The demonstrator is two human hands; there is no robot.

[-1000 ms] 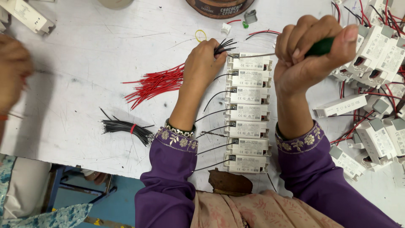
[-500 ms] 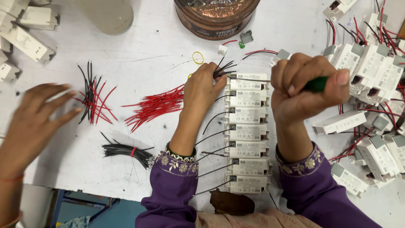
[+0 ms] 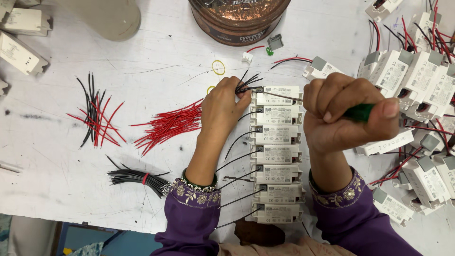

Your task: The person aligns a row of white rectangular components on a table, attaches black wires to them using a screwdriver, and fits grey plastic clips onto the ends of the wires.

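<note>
A column of several white rectangular driver boxes [image 3: 276,154] lies between my two arms, each with a black wire sticking out of its left end. My left hand [image 3: 222,110] pinches a small bunch of black wires [image 3: 247,82] beside the left end of the top box [image 3: 277,95]. My right hand [image 3: 343,114] is a fist around a green-handled screwdriver [image 3: 359,112]; its thin shaft crosses the top box toward that same left end. Both sleeves are purple with embroidered cuffs.
Loose red wires [image 3: 168,126] lie left of my left hand, a mixed red and black bunch [image 3: 96,118] farther left, a banded black bundle [image 3: 137,178] near the table's front edge. More white boxes [image 3: 417,85] pile up at right. A round copper tin [image 3: 239,19] stands at the back.
The other person's hand seen at the left edge earlier has gone from view. The view has shifted, showing more of the table's left side. My hands stay at the top box.
</note>
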